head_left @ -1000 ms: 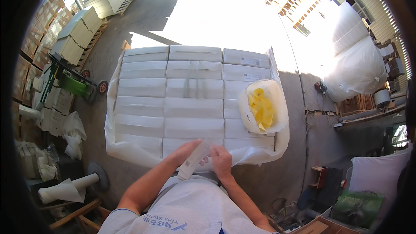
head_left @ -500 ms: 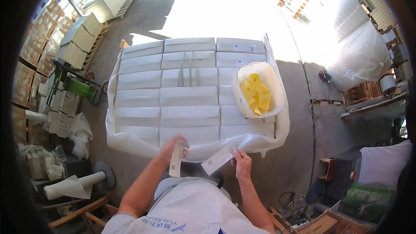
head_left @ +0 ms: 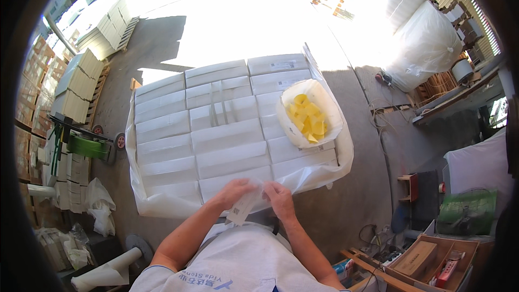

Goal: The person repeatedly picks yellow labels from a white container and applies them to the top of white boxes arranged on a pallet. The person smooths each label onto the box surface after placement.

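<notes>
Both of my hands meet over the near edge of a wide block of white boxes (head_left: 232, 140). My left hand (head_left: 235, 192) is closed on a white printed label (head_left: 243, 210), which hangs down toward my shirt. Close beside it, my right hand (head_left: 278, 199) pinches with bent fingers at a pale, blurred piece between the hands, seemingly the second label. How the two pieces overlap is hard to make out. On the right side of the boxes stands a white tub (head_left: 286, 124) holding crumpled yellow strips (head_left: 308, 119).
Clear plastic sheeting (head_left: 346, 154) wraps the boxes' sides. To the left stand a green wheeled tool (head_left: 86, 146) and a roll of white film (head_left: 108, 270). At the lower right is a wooden crate (head_left: 465, 265) with small items; cables (head_left: 381, 124) lie on the floor.
My hands have come together from apart, the right moving left toward the left hand. The two labels, separate before, are now close together. The view has turned slightly, tilting the boxes.
</notes>
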Motion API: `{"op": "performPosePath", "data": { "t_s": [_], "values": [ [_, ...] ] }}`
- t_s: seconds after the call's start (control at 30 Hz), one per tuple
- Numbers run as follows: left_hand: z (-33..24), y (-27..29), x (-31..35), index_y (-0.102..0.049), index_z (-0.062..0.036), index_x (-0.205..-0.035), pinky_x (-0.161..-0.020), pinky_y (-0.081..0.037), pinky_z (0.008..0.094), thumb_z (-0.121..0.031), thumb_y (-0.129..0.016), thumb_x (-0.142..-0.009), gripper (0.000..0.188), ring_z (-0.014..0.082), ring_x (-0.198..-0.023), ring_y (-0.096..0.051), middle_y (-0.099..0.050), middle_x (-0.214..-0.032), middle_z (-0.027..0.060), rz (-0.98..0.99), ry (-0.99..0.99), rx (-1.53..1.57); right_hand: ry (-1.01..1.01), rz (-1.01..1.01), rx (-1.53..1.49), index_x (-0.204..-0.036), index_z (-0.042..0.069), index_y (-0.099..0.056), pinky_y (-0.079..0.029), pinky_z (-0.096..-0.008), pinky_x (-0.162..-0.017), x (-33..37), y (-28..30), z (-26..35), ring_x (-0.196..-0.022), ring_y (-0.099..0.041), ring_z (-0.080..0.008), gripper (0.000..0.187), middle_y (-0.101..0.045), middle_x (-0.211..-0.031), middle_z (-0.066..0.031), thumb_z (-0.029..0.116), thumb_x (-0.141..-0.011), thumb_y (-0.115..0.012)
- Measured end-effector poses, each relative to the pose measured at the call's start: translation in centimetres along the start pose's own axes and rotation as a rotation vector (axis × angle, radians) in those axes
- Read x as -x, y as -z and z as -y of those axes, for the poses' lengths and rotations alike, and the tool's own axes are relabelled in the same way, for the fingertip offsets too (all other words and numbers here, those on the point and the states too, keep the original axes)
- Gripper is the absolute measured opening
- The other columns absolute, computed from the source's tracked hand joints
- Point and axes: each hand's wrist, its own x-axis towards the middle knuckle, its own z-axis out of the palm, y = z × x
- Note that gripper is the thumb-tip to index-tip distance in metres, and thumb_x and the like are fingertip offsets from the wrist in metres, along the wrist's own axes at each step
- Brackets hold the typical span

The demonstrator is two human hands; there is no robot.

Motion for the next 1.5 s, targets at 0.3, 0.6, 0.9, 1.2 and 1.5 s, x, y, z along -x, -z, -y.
{"op": "performPosePath", "data": {
  "t_s": [0.3,0.6,0.9,1.2,1.5],
  "values": [
    [-2.7,4.1,0.5,-0.068,-0.0069,-0.108,-0.069,-0.049,0.0299,-0.035,-0.062,-0.091,0.034,0.0129,-0.079,-0.06,-0.065,-0.093,0.0038,0.138,-0.028,-0.167,-0.109,-0.057,-0.324,-0.107,-0.002,-0.067,-0.046,-0.0233,-0.063,-0.3,-3.0,0.1,-0.075,-0.061,-0.0104,0.023,-0.067,-0.087,-0.0048,0.015,-0.092,-0.065],
    [-4.5,5.4,-0.3,-0.069,-0.0103,-0.105,-0.065,-0.046,0.0275,-0.03,-0.062,-0.092,0.024,0.0095,-0.074,-0.056,-0.065,-0.086,0.0009,0.236,-0.061,-0.277,-0.063,-0.22,-0.233,-0.099,0.001,-0.071,-0.042,-0.021,-0.06,-0.1,-5.5,1.0,-0.065,-0.056,-0.0075,0.019,-0.066,-0.074,-0.0022,0.017,-0.088,-0.07],
    [-5.2,6.6,-0.4,-0.07,-0.0069,-0.105,-0.072,-0.047,0.0298,-0.032,-0.062,-0.09,0.03,0.0126,-0.079,-0.058,-0.066,-0.088,0.0036,0.241,-0.054,-0.343,-0.074,-0.155,-0.191,-0.102,-0.003,-0.07,-0.044,-0.0209,-0.06,-0.4,-5.8,1.5,-0.069,-0.06,-0.0086,0.021,-0.068,-0.08,-0.0042,0.015,-0.09,-0.067],
    [-4.7,7.2,-0.5,-0.071,-0.0064,-0.106,-0.07,-0.047,0.0297,-0.029,-0.062,-0.091,0.028,0.0119,-0.077,-0.057,-0.067,-0.088,0.0039,0.233,-0.113,-0.403,-0.122,-0.197,0.029,-0.1,-0.001,-0.07,-0.043,-0.0201,-0.06,-0.6,-6.6,2.0,-0.069,-0.059,-0.0069,0.02,-0.067,-0.078,-0.0029,0.015,-0.089,-0.066],
    [-4.0,6.8,-0.5,-0.071,-0.005,-0.101,-0.069,-0.048,0.0296,-0.026,-0.063,-0.091,0.024,0.0114,-0.074,-0.057,-0.066,-0.083,0.0037,0.17,-0.258,-0.64,0.002,-0.35,0.382,-0.095,-0.001,-0.07,-0.05,-0.0289,-0.067,-0.6,-7.7,1.3,-0.07,-0.064,-0.0127,0.025,-0.07,-0.076,-0.0092,0.022,-0.086,-0.066]
  ]
}}
